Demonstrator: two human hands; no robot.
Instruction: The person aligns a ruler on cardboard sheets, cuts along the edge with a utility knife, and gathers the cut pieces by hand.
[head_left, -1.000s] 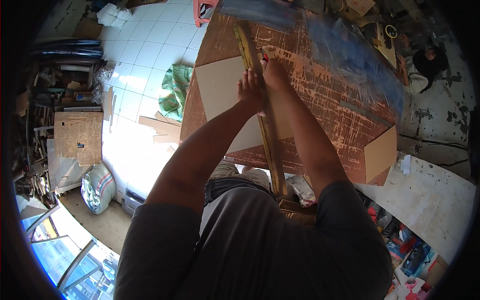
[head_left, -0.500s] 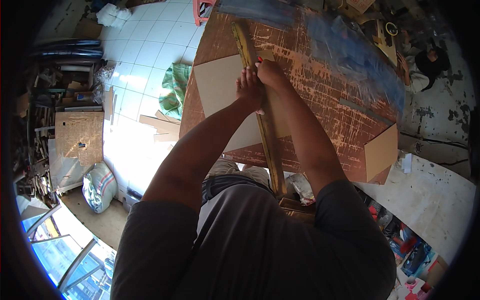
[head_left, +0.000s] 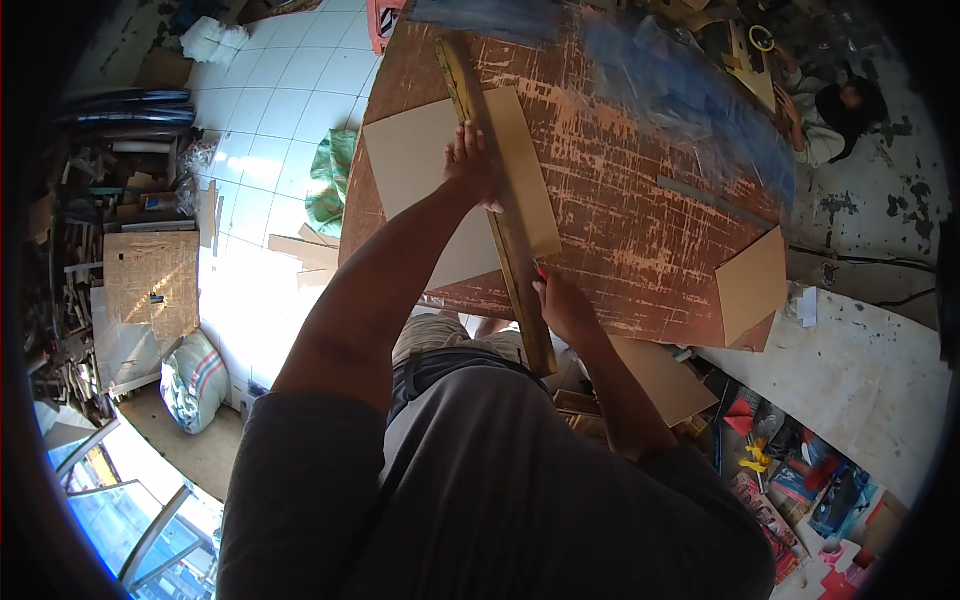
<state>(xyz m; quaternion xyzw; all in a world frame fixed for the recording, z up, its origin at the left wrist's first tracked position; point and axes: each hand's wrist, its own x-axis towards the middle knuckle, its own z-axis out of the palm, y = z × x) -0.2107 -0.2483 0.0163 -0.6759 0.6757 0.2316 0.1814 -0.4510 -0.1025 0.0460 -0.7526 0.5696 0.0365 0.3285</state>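
My left hand (head_left: pixel 470 172) lies with fingers stretched out, pressing on a long, worn yellow-brown wooden straightedge (head_left: pixel 514 235). The bar runs slantwise across a cardboard sheet (head_left: pixel 415 185), whose pale part shows left of the bar and a browner strip (head_left: pixel 526 165) to its right. Close to the bar's near end, my right hand (head_left: pixel 568 308) is closed round a slim red tool (head_left: pixel 541 271) that looks like a utility knife; its blade cannot be made out. The hand is past the sheet's near edge, beside the table's front. The bar's near end reaches toward my waist.
The scratched brown table (head_left: pixel 620 200) also bears a smaller cardboard piece (head_left: pixel 752 285), a thin grey strip (head_left: pixel 715 200) and clear plastic sheeting (head_left: pixel 660 80). Another person (head_left: pixel 845 115) is at the far right. Left of the table lies a green sack (head_left: pixel 328 180) on the tiled floor.
My right hand has drawn the red tool toward me along the straightedge, from beside my left hand to the bar's near part. My left hand stays pressed on the bar; the view has shifted slightly.
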